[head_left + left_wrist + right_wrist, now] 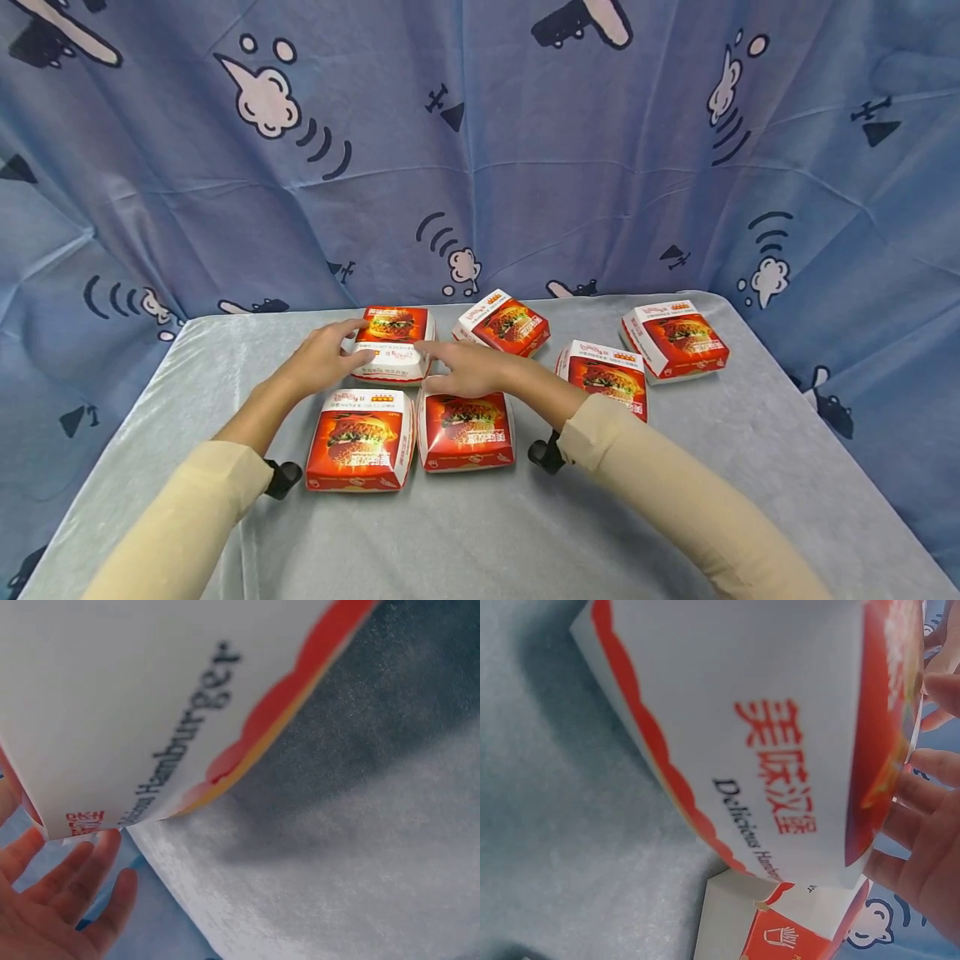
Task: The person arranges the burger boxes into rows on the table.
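A hamburger box (396,325), red with a burger picture and a white near edge, stands in the rear row between my two hands. My left hand (322,360) is at its left side, thumb and index finger extended toward it. At its right side is my right hand (467,368), fingers reaching left to its edge. Two more boxes stand in front: a left box (358,440) and a right box (467,433), the right hand's thumb just above the latter. In the left wrist view the fingers (79,881) are spread, partly hidden behind a white box side (112,712).
Farther right on the grey cloth-covered table (585,533) are a tilted box (510,325) at the back, a box (607,375) partly behind my right forearm, and another box (678,340) near the back right corner. A blue patterned curtain (525,208) hangs behind.
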A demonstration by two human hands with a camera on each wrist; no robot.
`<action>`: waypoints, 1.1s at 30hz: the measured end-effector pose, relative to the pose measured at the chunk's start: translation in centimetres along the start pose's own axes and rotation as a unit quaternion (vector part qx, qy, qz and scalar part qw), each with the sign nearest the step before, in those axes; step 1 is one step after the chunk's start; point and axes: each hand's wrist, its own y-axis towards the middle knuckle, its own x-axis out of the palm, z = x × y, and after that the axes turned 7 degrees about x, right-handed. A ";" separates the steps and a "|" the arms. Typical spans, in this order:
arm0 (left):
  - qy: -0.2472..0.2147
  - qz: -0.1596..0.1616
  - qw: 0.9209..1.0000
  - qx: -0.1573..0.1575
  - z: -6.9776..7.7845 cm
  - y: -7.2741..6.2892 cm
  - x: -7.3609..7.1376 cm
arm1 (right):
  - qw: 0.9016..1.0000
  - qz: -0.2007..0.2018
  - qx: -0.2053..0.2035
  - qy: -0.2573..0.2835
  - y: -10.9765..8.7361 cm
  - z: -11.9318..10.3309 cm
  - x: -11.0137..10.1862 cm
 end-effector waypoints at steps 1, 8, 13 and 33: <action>0.000 -0.001 1.000 0.000 0.0 0.0 0.0 | 1.000 -0.001 -0.001 -0.001 0.0 0.0 0.0; -0.001 -0.005 1.000 -0.010 -0.1 -0.2 -0.2 | 1.000 -0.004 0.001 -0.010 0.2 -0.2 0.0; 0.001 -0.001 1.000 -0.007 -0.2 -0.3 -0.2 | 1.000 -0.007 0.009 -0.012 0.3 -0.3 0.0; -0.005 0.009 1.000 -0.009 -0.7 -0.2 -0.1 | 1.000 -0.009 0.012 -0.022 0.4 -0.6 0.0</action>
